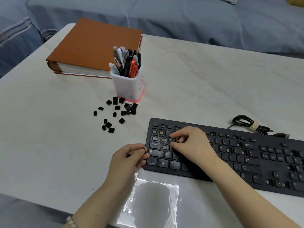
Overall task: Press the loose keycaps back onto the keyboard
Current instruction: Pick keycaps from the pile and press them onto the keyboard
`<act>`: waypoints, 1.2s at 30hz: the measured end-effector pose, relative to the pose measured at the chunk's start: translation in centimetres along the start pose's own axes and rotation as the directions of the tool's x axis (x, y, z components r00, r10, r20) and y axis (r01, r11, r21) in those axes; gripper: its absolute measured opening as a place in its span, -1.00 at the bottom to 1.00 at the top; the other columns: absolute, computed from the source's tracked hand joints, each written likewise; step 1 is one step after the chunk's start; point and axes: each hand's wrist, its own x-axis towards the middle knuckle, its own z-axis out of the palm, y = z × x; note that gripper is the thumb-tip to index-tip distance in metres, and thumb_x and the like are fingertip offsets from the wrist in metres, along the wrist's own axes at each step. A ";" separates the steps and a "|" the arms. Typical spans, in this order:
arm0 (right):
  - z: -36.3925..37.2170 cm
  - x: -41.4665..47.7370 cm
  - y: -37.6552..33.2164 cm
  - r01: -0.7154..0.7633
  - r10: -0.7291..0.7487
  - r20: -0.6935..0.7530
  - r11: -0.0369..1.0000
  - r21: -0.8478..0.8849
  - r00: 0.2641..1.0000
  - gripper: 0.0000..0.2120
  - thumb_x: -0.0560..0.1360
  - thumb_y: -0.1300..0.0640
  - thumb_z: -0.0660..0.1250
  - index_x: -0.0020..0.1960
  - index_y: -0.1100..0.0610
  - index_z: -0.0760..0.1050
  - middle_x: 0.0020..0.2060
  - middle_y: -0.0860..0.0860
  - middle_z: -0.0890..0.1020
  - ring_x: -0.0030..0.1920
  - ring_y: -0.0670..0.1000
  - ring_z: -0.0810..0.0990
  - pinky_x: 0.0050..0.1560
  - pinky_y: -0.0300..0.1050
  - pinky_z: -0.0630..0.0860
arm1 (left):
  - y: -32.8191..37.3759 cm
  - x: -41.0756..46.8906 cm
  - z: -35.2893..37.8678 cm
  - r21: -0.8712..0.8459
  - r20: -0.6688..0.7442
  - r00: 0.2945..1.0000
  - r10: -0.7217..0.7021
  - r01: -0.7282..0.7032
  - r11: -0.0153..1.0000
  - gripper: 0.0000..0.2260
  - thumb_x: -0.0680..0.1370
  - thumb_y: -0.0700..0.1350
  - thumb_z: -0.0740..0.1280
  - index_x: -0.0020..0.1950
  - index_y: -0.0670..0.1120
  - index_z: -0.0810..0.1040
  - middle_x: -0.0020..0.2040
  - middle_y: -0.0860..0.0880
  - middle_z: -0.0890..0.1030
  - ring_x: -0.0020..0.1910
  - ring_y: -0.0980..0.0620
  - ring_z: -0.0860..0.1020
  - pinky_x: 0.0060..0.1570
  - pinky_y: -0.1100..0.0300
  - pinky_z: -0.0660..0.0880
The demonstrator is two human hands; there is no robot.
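**Keycap goes in at the keyboard's left end**

Head view: My right hand (189, 142) rests over the left part of the black keyboard (256, 163), thumb and forefinger curled in and pinching a lettered keycap (171, 140) down among the keys there. Just left of it, several bare sockets (155, 138) show pale centres where caps are missing. My left hand (130, 159) sits at the keyboard's left edge, touching it, its fingers curled round a small dark piece (129, 155); what that piece is I cannot tell.

The loose keycaps (117, 107) lie scattered on the white table (197, 79), well apart from the keyboard, up and to its left, the nearest of them right against the base of a white pen cup (128, 86). The cup has a pink foot and is crammed with pens (126, 63). Behind it lies a thick brown album (92, 46), closed and flat.

The keyboard's cable (248, 125) lies coiled and tied just beyond its far edge. A glossy clear plastic bag (153, 199) lies flat at the near table edge, between my forearms. A beaded bracelet (71, 222) shows on my left wrist. Blue bedding (181, 17) fills the background.
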 end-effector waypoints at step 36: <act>1.9 -1.3 0.8 0.222 -0.223 -0.008 0.974 -0.044 0.975 -0.82 0.39 0.16 0.43 -0.01 0.05 0.61 -0.12 -0.13 0.44 0.03 -0.12 0.28 0.01 -0.64 0.05 | 0.1 0.1 0.1 0.021 -0.017 1.000 0.008 -0.008 1.000 -0.89 0.51 -0.36 0.29 -0.09 -0.20 0.58 -0.15 -0.16 0.62 -0.33 0.14 0.63 -0.28 0.36 0.56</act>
